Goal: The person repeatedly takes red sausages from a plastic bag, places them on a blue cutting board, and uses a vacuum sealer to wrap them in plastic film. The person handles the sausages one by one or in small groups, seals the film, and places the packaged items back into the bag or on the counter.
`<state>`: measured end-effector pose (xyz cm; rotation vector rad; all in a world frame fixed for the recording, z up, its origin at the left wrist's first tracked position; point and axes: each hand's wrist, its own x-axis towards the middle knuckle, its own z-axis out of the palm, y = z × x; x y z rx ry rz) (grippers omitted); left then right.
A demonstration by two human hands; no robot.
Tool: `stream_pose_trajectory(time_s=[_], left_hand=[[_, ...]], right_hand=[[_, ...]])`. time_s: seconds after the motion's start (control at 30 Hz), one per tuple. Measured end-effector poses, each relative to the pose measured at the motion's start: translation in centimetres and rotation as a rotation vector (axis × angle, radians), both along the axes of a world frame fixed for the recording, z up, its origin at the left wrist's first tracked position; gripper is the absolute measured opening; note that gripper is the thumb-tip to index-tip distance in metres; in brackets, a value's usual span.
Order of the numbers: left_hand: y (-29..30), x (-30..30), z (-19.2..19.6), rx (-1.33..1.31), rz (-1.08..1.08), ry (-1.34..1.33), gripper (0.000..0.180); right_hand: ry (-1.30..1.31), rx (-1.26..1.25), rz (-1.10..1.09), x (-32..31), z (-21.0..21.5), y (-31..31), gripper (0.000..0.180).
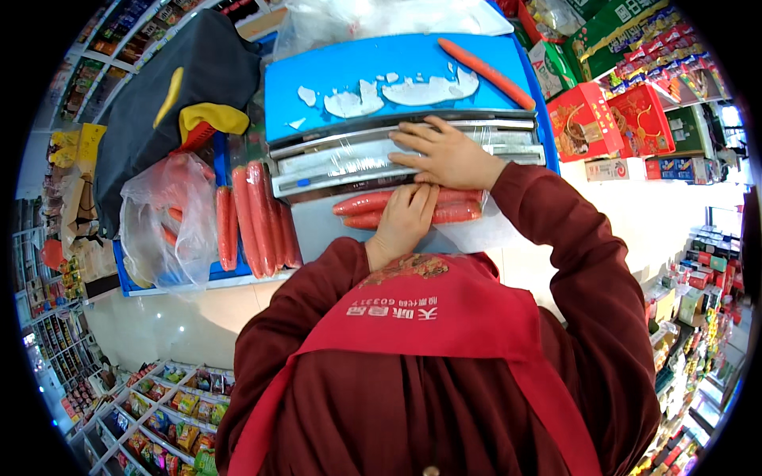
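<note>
Several carrots (452, 213) lie side by side on the tray of a film wrapping machine (287, 94) with a blue top. Clear film (349, 155) stretches over the machine's metal front and around the carrots. My left hand (403, 222) presses over the carrots, fingers close together, its fingertips at the film's near edge. Just above it, my right hand (456, 157) rests on the film and metal front with its fingers spread. The two hands touch or nearly touch. The carrots' middle is hidden under my left hand.
One loose carrot (488, 74) and torn white scraps (429, 91) lie on the blue top. Wrapped carrots (258, 214) stand at left beside a clear plastic bag (167, 230) holding more. Dark cloth (186, 79) is piled behind. Red gift boxes (583, 123) stand right.
</note>
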<state>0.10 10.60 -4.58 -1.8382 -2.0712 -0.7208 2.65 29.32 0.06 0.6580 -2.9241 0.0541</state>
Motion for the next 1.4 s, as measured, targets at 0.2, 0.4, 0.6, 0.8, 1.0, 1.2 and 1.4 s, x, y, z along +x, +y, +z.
stream_pose_trajectory(time_s=[0.2,0.4,0.6,0.8,1.0,1.2,1.4], left_hand=[[-0.5,-0.2,0.2,-0.075,-0.021,-0.068,0.053],[-0.2,-1.1,3.1,-0.109,-0.093,-0.202,0.051],[0.2,-2.7,4.7,-0.182,-0.174,-0.306,0.050],[0.5,-3.4,5.1,-0.358,-0.202,-0.234,0.049],[-1.5,-2.2,5.2,-0.012,0.012,0.303,0.042],[-0.2,-4.0,4.3,-0.041,0.097,0.363,0.043],[0.4,-4.4,4.5,-0.096,0.091,0.390,0.041]], right_hand=[[0.049,-0.063,0.019,-0.5,0.2,-0.5,0.048],[0.163,-0.412,-0.129,2.1,1.5,-1.4,0.037],[0.247,-0.246,-0.418,8.3,3.5,-6.9,0.042],[0.129,-0.253,-0.424,7.4,1.8,-4.4,0.039],[-0.172,-0.437,-0.353,5.3,3.5,-1.3,0.038],[-0.572,-0.386,-0.365,2.2,5.0,0.6,0.042],[-0.603,-0.112,-0.197,-2.3,9.3,1.0,0.035]])
